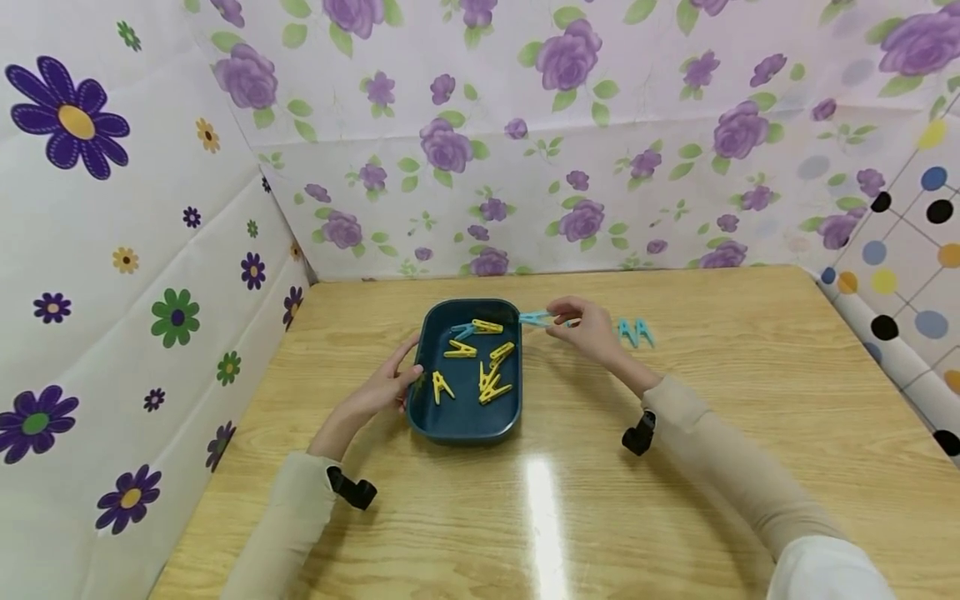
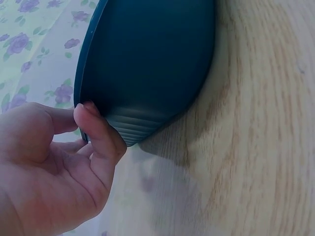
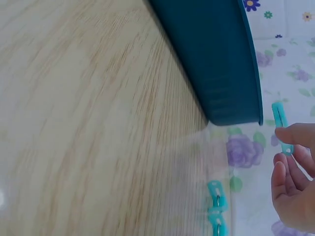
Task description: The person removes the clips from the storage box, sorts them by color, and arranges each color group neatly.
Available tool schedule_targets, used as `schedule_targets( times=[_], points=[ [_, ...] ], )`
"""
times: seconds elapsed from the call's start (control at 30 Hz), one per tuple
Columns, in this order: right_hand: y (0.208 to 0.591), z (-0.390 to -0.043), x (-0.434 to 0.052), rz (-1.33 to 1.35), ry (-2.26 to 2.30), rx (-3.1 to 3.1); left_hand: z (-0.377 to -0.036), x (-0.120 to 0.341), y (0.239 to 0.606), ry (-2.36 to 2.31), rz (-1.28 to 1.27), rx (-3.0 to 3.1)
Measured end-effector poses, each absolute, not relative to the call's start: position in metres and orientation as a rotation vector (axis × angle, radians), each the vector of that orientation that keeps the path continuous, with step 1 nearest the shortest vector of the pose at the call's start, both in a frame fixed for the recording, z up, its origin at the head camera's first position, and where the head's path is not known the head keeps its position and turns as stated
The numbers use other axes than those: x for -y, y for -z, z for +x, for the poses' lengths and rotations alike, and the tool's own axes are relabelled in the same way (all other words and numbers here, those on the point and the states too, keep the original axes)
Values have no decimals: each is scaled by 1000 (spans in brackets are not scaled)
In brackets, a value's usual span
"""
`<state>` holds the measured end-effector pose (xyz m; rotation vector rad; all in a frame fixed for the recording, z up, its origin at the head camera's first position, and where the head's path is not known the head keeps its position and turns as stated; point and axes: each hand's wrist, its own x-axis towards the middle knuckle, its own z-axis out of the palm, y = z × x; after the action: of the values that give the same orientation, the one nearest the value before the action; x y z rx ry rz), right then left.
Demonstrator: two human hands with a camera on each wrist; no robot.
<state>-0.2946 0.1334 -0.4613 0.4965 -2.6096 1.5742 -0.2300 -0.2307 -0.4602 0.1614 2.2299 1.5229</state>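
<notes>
Here the right hand (image 1: 592, 330) pinches a blue clothespin (image 1: 535, 318) between thumb and fingers and holds it over the far right corner of the dark teal tray (image 1: 463, 425), just above the rim. The left hand (image 1: 382, 388) rests against the tray's left wall, thumb and fingers lightly curled round the edge to steady it; the left wrist view shows the fingertips (image 2: 93, 123) touching the ribbed outer wall (image 2: 147, 73). Inside the tray lie several yellow clothespins (image 1: 491, 379) and one more blue clothespin in the tray (image 1: 462, 331) near the far end. Two blue clothespins on the desk (image 1: 635, 332) lie side by side to the right of the right hand, well apart from the tray.

By my reading, the step in hand is carrying a blue peg to the tray. The next move seems to call for bringing it a little further inward over the tray floor and letting the pinch go, with the left hand keeping the tray from sliding on the wooden desk (image 1: 675, 500).

The right wrist view cuts the held peg (image 3: 281, 125) short and shows only part of the fingers, so the exact grip is hard to make out. The tray's contents are hidden from both wrist views. How many yellow pegs overlap at the near right cluster cannot be told.
</notes>
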Motion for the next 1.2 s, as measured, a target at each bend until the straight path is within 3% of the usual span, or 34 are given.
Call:
schedule_targets(
  times=[1.2],
  points=[
    [481,-293,-254,-93,-1248,2765,-229,228,457,-1486,129,-2249]
  ],
)
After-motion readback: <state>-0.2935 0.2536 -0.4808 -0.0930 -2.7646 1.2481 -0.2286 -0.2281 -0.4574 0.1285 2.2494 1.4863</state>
